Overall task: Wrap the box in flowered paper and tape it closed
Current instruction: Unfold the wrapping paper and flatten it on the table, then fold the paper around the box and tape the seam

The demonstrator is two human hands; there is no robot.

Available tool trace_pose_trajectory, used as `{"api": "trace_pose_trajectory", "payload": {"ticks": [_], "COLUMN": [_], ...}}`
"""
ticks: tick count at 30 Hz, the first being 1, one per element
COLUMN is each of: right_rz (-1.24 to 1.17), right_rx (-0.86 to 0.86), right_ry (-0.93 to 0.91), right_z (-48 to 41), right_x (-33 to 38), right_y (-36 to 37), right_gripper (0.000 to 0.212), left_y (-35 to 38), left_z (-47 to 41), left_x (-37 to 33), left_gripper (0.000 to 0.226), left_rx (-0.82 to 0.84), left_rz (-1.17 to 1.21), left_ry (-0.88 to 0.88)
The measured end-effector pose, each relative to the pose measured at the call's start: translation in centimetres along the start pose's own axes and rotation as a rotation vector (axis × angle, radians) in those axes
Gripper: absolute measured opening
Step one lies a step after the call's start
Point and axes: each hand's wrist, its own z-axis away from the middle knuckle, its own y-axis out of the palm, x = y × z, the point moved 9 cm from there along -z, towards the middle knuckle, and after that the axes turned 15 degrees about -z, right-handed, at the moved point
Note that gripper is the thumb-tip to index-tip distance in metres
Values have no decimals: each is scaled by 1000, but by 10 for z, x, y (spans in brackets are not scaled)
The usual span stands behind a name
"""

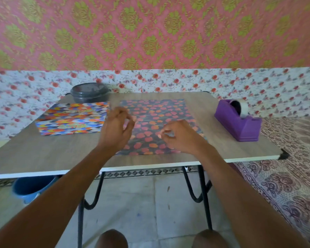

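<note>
Both left hand (117, 128) and right hand (182, 137) hover curled over flowered paper (156, 111)

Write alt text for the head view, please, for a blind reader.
A person's left hand and right hand reach over flowered paper flat on a wooden table. A multicoloured box sits left of it, a purple tape dispenser right.

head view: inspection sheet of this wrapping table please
surface: wood-grain table top, white edge, black legs
job's things: dark red-flowered paper sheet flat at centre; multicoloured zigzag-patterned box left of it, unwrapped; purple plastic tape dispenser at right
clutter: dark grey round lidded container behind the box
grippers: left hand and right hand over the paper, fingers curled, blurred; grip unclear
cables: nothing seen
surroundings: blue bucket under the table; pink-and-green patterned wall
</note>
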Motion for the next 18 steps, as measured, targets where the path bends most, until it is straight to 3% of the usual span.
{"api": "trace_pose_trajectory", "payload": {"ticks": [3, 8, 11, 14, 18], "right_rz": [1, -73, -154, -197, -310], "right_rx": [57, 75, 16, -3, -71], "right_ry": [22, 31, 67, 143, 177], "right_z": [-45, -105, -138, -160, -167], "right_x": [6, 34, 46, 49, 50], "right_y": [33, 88, 119, 144, 151], "right_gripper": [23, 23, 19, 40, 43], "left_y": [-39, -64, -64, -47, -52], "left_z": [7, 34, 48, 57, 55], "left_x": [47, 150, 208, 243, 252], "left_gripper": [21, 66, 79, 72, 73], "left_rx": [-147, -75, 31, 141, 50], "left_rz": [-193, -258, -166, -30, -4], "left_ry": [-266, -705, -935, -995, -983]}}
